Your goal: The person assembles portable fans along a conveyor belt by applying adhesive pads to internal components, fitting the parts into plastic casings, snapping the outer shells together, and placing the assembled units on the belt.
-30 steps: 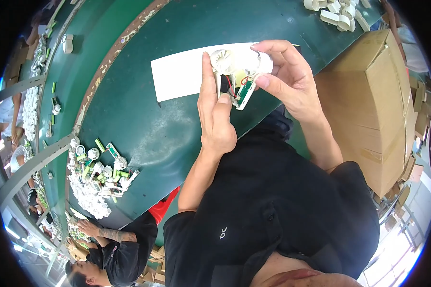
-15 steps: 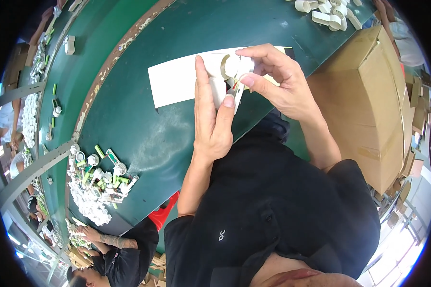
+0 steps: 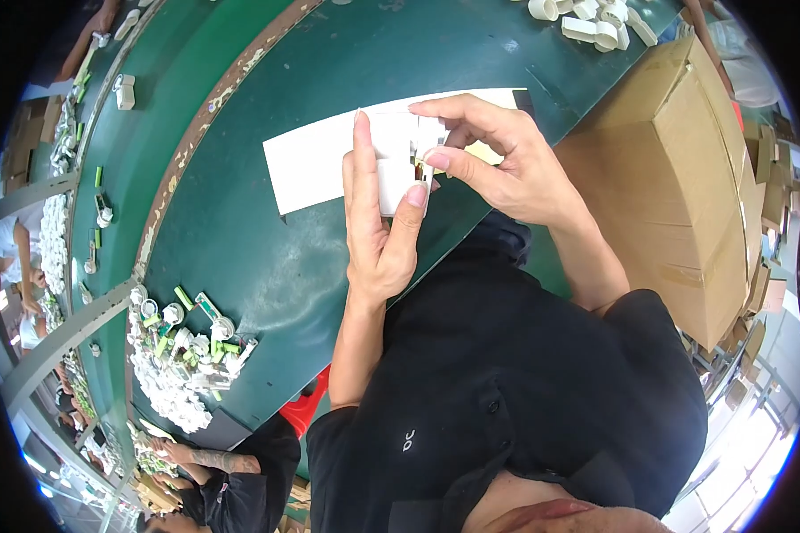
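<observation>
Between my hands, above a white sheet (image 3: 307,169), is a white plastic housing (image 3: 395,155). My left hand (image 3: 375,226) is closed on it, fingers stretched along its left side and thumb on its lower right edge. Thumb and forefinger of my right hand (image 3: 506,160) pinch a white round-headed inner part (image 3: 430,135) at the housing's right side. A narrow dark gap with a bit of coloured wire shows between the two parts near my left thumb. How deep the inner part sits is hidden by my fingers.
A pile of white parts with green cylinders (image 3: 187,355) lies at the left on the green table (image 3: 302,275). Cream housings (image 3: 595,22) are heaped at the far right. A big cardboard box (image 3: 657,195) stands right. A co-worker's tattooed arm (image 3: 213,459) shows lower left.
Both hands have shifted a little to the left with the parts. The round-headed part now sits closer against the housing, and the opening between them has narrowed.
</observation>
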A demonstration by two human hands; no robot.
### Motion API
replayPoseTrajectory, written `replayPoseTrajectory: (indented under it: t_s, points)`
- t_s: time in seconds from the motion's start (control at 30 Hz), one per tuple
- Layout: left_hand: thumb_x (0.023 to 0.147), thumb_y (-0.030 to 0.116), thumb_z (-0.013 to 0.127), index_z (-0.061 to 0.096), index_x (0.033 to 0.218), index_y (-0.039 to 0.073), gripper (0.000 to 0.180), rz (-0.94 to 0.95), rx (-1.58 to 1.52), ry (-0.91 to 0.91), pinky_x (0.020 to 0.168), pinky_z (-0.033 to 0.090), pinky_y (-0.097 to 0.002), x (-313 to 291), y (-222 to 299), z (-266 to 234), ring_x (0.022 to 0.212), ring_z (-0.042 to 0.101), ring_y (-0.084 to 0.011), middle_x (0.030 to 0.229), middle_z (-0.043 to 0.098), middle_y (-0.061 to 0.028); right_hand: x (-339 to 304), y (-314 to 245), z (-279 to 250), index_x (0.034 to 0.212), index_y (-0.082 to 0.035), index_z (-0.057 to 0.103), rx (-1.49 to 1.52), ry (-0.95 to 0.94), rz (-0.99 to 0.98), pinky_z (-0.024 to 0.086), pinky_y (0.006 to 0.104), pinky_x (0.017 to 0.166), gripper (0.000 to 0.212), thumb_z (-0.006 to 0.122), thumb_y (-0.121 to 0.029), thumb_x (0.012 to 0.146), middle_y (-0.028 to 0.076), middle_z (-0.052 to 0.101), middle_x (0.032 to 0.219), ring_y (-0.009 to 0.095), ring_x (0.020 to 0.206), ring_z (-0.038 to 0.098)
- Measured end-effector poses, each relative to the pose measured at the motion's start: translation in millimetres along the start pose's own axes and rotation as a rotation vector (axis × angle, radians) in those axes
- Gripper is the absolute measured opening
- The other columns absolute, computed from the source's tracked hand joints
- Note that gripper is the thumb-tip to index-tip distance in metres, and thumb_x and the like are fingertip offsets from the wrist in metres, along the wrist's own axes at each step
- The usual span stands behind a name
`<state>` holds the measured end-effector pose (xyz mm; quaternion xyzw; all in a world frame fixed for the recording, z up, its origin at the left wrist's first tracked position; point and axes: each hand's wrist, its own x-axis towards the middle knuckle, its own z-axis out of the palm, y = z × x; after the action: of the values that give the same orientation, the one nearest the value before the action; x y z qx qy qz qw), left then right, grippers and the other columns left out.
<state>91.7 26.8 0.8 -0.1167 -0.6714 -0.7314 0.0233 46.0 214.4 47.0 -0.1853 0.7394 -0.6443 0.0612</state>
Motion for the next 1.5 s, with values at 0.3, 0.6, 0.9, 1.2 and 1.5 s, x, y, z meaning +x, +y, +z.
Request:
replayPoseTrajectory:
  t_s: [0.3,0.6,0.9,1.2,1.5]
  points:
    - [0.103,0.007,0.056,0.007,0.167,0.003,0.081,-0.110,-0.180,-0.018,0.075,0.055,-0.0314,-3,2,11,0.093,0.064,-0.0189,0.130,0.057,-0.0150,6,5,-1,0.134,-0.002,0.067,-0.087,-0.042,0.066,0.053,0.0312,0.068,0.038,0.070,-0.012,0.097,0.011,0.071,0.096,0.016,0.076,0.068]
    - [0.101,0.009,0.060,-0.028,0.162,0.015,0.107,-0.300,-0.563,-0.120,0.067,0.056,-0.0335,4,19,18,0.089,0.065,-0.0245,0.131,0.050,-0.0214,29,10,10,0.079,0.002,0.073,0.044,0.081,-0.080,0.046,0.0315,0.053,0.043,0.059,-0.031,0.104,0.008,0.065,0.065,0.017,0.056,0.060]
    - [0.092,0.000,0.074,0.051,0.142,-0.010,0.055,-0.310,-0.203,0.040,0.094,0.056,-0.0323,-13,20,27,0.110,0.069,-0.0194,0.120,0.069,-0.0140,28,9,11,0.075,0.004,0.069,-0.175,0.252,-0.221,0.036,0.0320,0.052,0.047,0.050,-0.025,0.108,0.009,0.059,0.063,0.014,0.055,0.049]
    - [0.094,0.003,0.071,0.058,0.134,-0.010,0.045,-0.121,0.215,0.020,0.085,0.058,-0.0327,-11,13,28,0.095,0.074,-0.0209,0.108,0.075,-0.0185,32,-4,12,0.073,0.001,0.070,-0.304,0.183,-0.053,0.047,0.0391,0.054,0.053,0.055,-0.037,0.106,0.012,0.061,0.056,0.025,0.053,0.061]
    - [0.106,0.028,0.056,0.054,0.138,-0.011,0.050,-0.305,-0.925,0.017,0.085,0.061,-0.0413,-1,-7,-6,0.093,0.073,-0.0285,0.115,0.070,-0.0253,35,11,-20,0.117,0.003,0.068,-0.097,0.323,-0.005,0.049,0.0357,0.097,0.059,0.034,-0.046,0.112,0.012,0.069,0.108,0.022,0.102,0.064]
